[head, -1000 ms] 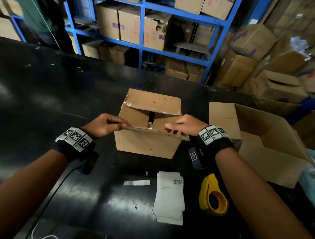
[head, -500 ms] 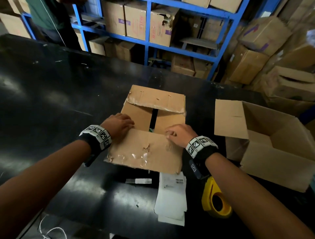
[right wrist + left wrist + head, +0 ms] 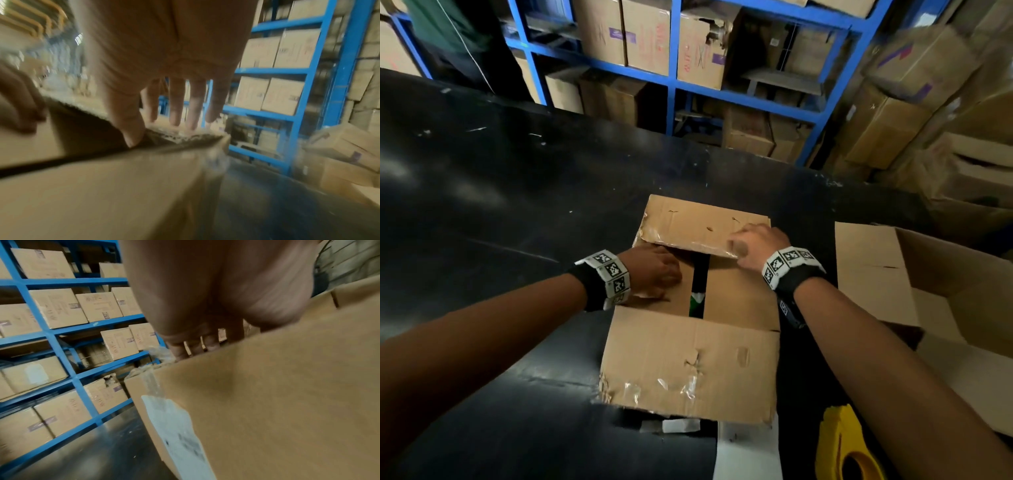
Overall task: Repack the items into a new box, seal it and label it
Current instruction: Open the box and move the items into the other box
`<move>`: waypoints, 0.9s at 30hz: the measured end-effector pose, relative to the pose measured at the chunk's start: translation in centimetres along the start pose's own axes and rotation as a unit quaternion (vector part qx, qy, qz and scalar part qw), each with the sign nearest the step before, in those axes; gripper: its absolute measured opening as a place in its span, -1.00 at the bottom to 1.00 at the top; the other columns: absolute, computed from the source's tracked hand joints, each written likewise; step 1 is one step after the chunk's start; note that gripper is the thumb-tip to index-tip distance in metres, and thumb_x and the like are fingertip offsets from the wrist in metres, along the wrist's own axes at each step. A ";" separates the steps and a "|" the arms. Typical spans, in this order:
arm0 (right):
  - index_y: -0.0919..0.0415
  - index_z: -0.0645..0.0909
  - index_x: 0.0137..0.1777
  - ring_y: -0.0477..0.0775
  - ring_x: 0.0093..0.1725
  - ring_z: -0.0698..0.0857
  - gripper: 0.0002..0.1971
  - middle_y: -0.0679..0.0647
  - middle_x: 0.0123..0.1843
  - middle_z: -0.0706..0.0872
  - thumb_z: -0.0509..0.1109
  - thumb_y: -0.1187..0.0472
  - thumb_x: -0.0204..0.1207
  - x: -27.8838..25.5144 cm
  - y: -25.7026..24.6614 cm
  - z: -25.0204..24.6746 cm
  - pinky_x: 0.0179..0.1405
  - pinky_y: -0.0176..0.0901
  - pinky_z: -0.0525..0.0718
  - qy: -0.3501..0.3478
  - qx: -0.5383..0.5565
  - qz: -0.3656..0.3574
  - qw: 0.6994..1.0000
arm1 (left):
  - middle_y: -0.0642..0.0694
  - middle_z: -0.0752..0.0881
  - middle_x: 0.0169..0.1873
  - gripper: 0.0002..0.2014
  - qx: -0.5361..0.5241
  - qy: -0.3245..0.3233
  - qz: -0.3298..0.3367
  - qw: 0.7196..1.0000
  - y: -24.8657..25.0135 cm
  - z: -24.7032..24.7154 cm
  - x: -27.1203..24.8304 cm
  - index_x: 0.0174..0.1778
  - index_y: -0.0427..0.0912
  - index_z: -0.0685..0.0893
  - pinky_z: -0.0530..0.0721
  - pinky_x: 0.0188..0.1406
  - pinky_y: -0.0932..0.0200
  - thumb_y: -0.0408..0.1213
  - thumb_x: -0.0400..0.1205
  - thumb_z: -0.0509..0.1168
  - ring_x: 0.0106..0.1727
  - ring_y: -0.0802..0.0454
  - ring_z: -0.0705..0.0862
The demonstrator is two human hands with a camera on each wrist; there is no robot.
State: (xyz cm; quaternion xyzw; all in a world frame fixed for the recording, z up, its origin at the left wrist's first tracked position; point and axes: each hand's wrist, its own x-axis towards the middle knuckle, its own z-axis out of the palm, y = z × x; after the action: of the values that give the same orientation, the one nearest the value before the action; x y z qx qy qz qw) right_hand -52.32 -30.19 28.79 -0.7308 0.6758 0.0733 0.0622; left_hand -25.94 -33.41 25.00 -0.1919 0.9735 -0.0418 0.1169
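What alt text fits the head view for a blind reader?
A person opens a worn brown cardboard box on a black table: the right hand grips its far flap, the left hand rests on an inner flap. A second brown cardboard box lies open on its side at right, near a yellow tape dispenser.

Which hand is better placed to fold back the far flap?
Right. The right hand is on the far flap, thumb at its edge; the left hand rests lower, on an inner flap.

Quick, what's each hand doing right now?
Left hand: resting on the left inner flap of the worn brown cardboard box; grip cannot be told.
Right hand: pinching that box's far flap, thumb underneath.
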 end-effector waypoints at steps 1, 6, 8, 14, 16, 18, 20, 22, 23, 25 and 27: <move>-0.21 0.65 0.21 0.11 0.28 0.60 -0.63 -0.11 0.27 0.64 0.46 0.12 0.41 0.1 0.4 -0.3 0.17 0.00 0.62 0.021 0.017 -0.004 1.000 | -0.01 0.47 0.46 -0.50 -0.011 -0.006 -0.001 1.000 0.1 -0.1 0.4 0.47 0.04 0.47 0.39 0.45 -0.08 0.10 0.62 0.16 0.49 -0.05 0.38; -0.04 0.75 0.17 0.12 0.09 0.60 -0.76 0.05 0.05 0.71 0.43 0.13 0.53 -0.3 2.3 -2.6 0.06 0.04 0.61 0.208 0.094 -0.010 0.974 | -0.02 0.44 0.48 -0.47 -0.018 -0.024 -0.004 1.000 0.4 0.4 2.1 0.47 0.02 0.45 0.37 0.41 -0.05 0.16 0.61 0.14 0.46 -0.10 0.38; -0.04 0.77 0.10 0.19 -0.05 0.53 -0.79 0.12 -0.10 0.59 0.47 0.15 0.49 0.2 2.5 -3.1 -0.13 0.00 0.47 0.304 0.015 0.002 0.953 | -0.02 0.42 0.48 -0.46 -0.012 -0.030 -0.002 0.999 0.6 0.4 2.5 0.48 0.04 0.43 0.35 0.41 -0.07 0.18 0.61 0.12 0.47 -0.10 0.37; 0.12 0.68 0.28 0.25 -0.09 0.61 -0.66 0.20 -0.08 0.64 0.46 0.21 0.49 2.1 2.3 -3.0 -0.11 0.09 0.61 0.391 0.025 0.065 0.918 | -0.02 0.34 0.55 -0.52 0.003 -0.028 0.012 1.000 1.2 0.9 3.0 0.52 0.15 0.34 0.26 0.49 -0.15 0.14 0.66 0.03 0.54 -0.12 0.29; 0.08 0.50 0.48 0.22 0.24 0.58 -0.50 0.18 0.25 0.62 0.42 0.18 0.52 2.5 2.3 -3.1 0.18 0.12 0.59 0.353 0.041 0.079 0.931 | -0.02 0.23 0.62 -0.54 0.003 -0.048 0.033 0.998 1.4 1.0 3.3 0.56 0.16 0.28 0.17 0.54 -0.13 0.08 0.71 -0.04 0.60 -0.11 0.21; 0.05 0.27 0.63 0.19 0.55 0.34 -0.36 0.14 0.57 0.38 0.38 0.18 0.56 2.8 2.4 -2.9 0.41 0.16 0.46 0.270 0.092 0.080 0.955 | -0.01 0.19 0.64 -0.55 0.006 -0.060 0.046 0.997 1.6 1.1 3.6 0.57 0.13 0.28 0.12 0.57 -0.12 0.04 0.73 -0.07 0.62 -0.10 0.16; 0.03 0.07 0.69 0.19 0.68 0.11 -0.27 0.09 0.71 0.12 0.35 0.20 0.59 3.2 2.7 -2.5 0.53 0.23 0.33 0.159 0.132 0.085 0.975 | 0.02 0.23 0.63 -0.56 0.004 -0.055 0.050 0.997 1.4 1.0 3.8 0.54 0.14 0.34 0.10 0.57 -0.14 0.05 0.73 -0.08 0.62 -0.10 0.17; -0.01 -0.07 0.70 0.17 0.71 -0.03 -0.18 0.02 0.74 -0.05 0.34 0.20 0.57 3.4 3.0 -1.6 0.61 0.29 0.19 0.058 0.165 0.097 0.980 | 0.04 0.27 0.61 -0.54 -0.014 -0.045 0.048 0.998 1.2 0.6 3.7 0.50 0.16 0.38 0.09 0.58 -0.15 0.10 0.71 -0.13 0.62 -0.09 0.18; -0.03 -0.11 0.70 0.16 0.72 -0.06 -0.15 0.00 0.75 -0.09 0.35 0.18 0.56 3.5 3.2 -1.2 0.64 0.27 0.13 0.017 0.176 0.107 0.978 | 0.04 0.29 0.60 -0.49 -0.025 -0.034 0.046 0.998 1.2 0.2 3.5 0.48 0.16 0.41 0.08 0.59 -0.14 0.14 0.68 -0.18 0.62 -0.08 0.18; -0.03 -0.14 0.70 0.18 0.72 -0.04 -0.11 0.01 0.75 -0.13 0.38 0.12 0.54 3.3 3.4 -0.6 0.66 0.14 0.09 -0.050 0.171 0.115 0.977 | 0.03 0.35 0.57 -0.39 -0.050 0.004 0.036 0.998 1.3 -0.9 3.2 0.41 0.13 0.49 0.05 0.60 -0.12 0.24 0.61 -0.24 0.62 -0.07 0.18; 0.01 -0.09 0.71 0.18 0.71 -0.01 -0.10 0.03 0.75 -0.09 0.43 0.05 0.52 3.1 3.5 -0.2 0.64 0.07 0.10 -0.077 0.147 0.103 0.981 | 0.00 0.46 0.49 -0.40 -0.076 0.061 0.018 0.995 1.4 -2.5 2.8 0.28 0.06 0.59 0.03 0.60 -0.09 0.30 0.58 -0.14 0.60 -0.04 0.23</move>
State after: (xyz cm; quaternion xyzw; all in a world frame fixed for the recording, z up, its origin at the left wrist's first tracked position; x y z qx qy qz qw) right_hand -55.55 -33.53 28.46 -0.6328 0.7437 0.0355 0.2127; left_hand -29.55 -33.05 26.65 -0.1793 0.9826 0.0230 0.0432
